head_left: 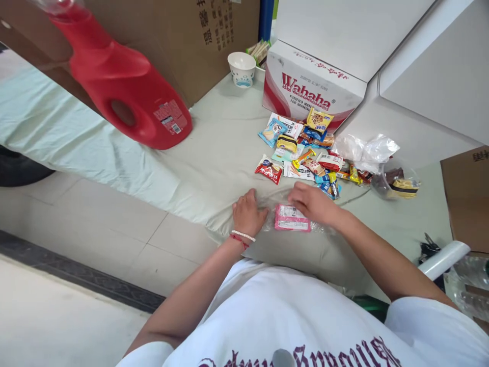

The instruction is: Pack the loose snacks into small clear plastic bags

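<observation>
Pale floor tiles (126,214) are showing at the left, beside a light green cloth (225,148) that is covering the work surface and creasing along its near edge. On it, a big red jug (132,104) is standing in front of a brown cardboard box (164,43); farther right, a paper cup (241,61) is standing near a white and red carton (309,79). Wrapped snacks (287,143) are lying heaped before the carton, with a crumpled clear bag (367,150) and a clear tub (382,186) sitting to their right. White cabinets (424,97) are rising behind. At the near edge, the left hand (247,213) is resting open, fingers spread, at the left end of some clear plastic (269,222). Between the hands, a pink packet (293,219) is lying in that plastic, flat and squarish, showing white printed labels and shiny creases. The right hand (315,200) is curling its fingers at the packet's upper right; whether it is gripping the plastic, I cannot tell.
</observation>
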`<state>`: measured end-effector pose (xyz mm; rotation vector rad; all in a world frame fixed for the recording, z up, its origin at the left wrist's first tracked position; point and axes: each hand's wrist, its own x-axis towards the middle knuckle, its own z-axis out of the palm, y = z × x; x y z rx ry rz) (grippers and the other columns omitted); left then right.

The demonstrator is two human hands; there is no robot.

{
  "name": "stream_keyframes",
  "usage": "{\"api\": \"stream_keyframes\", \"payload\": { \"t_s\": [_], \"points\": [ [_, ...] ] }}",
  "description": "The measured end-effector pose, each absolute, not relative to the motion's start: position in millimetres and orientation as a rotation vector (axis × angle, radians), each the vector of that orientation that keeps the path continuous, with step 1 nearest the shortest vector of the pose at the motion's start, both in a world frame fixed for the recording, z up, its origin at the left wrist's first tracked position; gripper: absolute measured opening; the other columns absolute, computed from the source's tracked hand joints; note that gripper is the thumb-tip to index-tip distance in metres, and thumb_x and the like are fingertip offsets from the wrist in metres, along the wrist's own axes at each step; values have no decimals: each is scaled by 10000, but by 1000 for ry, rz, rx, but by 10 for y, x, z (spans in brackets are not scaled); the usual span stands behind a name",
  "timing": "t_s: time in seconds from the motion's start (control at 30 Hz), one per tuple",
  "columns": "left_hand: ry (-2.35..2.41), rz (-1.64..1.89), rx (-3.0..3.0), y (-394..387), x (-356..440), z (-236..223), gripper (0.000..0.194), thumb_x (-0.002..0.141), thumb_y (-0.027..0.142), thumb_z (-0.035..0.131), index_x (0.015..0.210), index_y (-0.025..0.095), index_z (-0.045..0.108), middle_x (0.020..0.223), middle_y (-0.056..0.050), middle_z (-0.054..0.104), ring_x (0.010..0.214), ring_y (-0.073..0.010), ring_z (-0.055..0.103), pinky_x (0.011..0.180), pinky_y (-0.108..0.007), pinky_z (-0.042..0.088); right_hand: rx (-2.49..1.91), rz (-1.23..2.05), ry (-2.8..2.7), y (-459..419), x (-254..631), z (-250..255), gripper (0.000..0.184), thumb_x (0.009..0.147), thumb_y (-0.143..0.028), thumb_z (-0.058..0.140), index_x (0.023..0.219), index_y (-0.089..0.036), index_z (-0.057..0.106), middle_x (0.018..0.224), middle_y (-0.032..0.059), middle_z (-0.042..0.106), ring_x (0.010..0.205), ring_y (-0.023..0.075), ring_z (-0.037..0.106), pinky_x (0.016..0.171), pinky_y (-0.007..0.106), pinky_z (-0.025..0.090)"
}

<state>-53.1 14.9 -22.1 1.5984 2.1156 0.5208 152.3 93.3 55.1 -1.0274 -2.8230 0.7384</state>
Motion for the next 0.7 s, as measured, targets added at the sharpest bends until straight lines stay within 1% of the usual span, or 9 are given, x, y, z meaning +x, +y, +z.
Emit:
{"api": "stream_keyframes", "payload": {
  "t_s": [0.07, 0.13, 0.2, 0.27, 0.37, 0.47, 0.57, 0.63, 0.7],
  "points": [
    [2084, 507, 1651, 160, -562, -225, 204, 809, 285, 680, 999, 217, 650, 991, -91, 668, 1047, -310, 596, 921, -449, 438, -909, 676, -2945, 666, 1575, 545, 238, 938, -127, 474, 955, -206, 698, 927, 51, 583, 739, 155, 504, 639, 250, 319],
    [2032, 601, 1691, 135, -630, -243, 31, 788, 213, 657, 808, 218, 634, 976, -93, 645, 1022, -302, 579, 922, -449, 446, -879, 638, -3055, 421, 1628, 457, 300, 949, -116, 457, 1048, -239, 712, 914, 52, 587, 739, 168, 491, 611, 257, 294],
    [1928, 746, 1717, 70, -729, -246, 50, 764, 166, 630, 772, 214, 620, 988, -90, 625, 1008, -279, 575, 930, -431, 462, -903, 608, -3103, 243, 1683, 333, 374, 948, -105, 459, 1183, -272, 697, 918, 55, 596, 747, 178, 486, 599, 260, 288],
    [1794, 824, 1732, -22, -827, -208, 79, 778, 148, 573, 796, 214, 612, 974, -75, 616, 945, -241, 590, 877, -386, 487, -957, 592, -3083, 134, 1725, 223, 423, 951, -105, 459, 1265, -293, 671, 926, 55, 601, 758, 181, 486, 605, 258, 305],
    [1689, 811, 1685, -138, -872, -56, 133, 806, 129, 487, 819, 224, 580, 861, -28, 610, 785, -191, 589, 746, -327, 483, -1016, 574, -3022, 51, 1728, 126, 420, 967, -118, 447, 1282, -284, 670, 907, 54, 600, 780, 187, 491, 644, 261, 351],
    [1608, 834, 1590, -149, -703, 117, 96, 822, 142, 499, 809, 227, 543, 781, 8, 603, 713, -165, 572, 694, -296, 472, -1016, 545, -2974, 3, 1659, 73, 428, 965, -110, 441, 1294, -263, 669, 909, 66, 608, 817, 203, 502, 706, 288, 400],
    [1530, 794, 1613, -69, -396, 176, 85, 846, 141, 520, 823, 214, 558, 811, -4, 611, 746, -162, 588, 705, -291, 486, -1032, 579, -2879, -34, 1590, 44, 400, 954, -108, 447, 1244, -219, 699, 924, 90, 624, 851, 228, 522, 757, 336, 443],
    [1527, 690, 1747, -17, -207, 139, 95, 884, 161, 527, 840, 199, 603, 917, -46, 618, 835, -180, 611, 748, -307, 499, -1020, 669, -2764, -49, 1602, 57, 335, 955, -135, 462, 1145, -180, 734, 976, 121, 642, 909, 253, 547, 799, 375, 473],
    [1571, 564, 1904, 4, -76, 71, 161, 951, 230, 509, 876, 191, 646, 1029, -86, 614, 899, -202, 615, 753, -326, 497, -968, 857, -2621, -47, 1685, 103, 287, 969, -184, 482, 1091, -187, 742, 1030, 121, 664, 957, 253, 580, 836, 381, 498]
  ]
}}
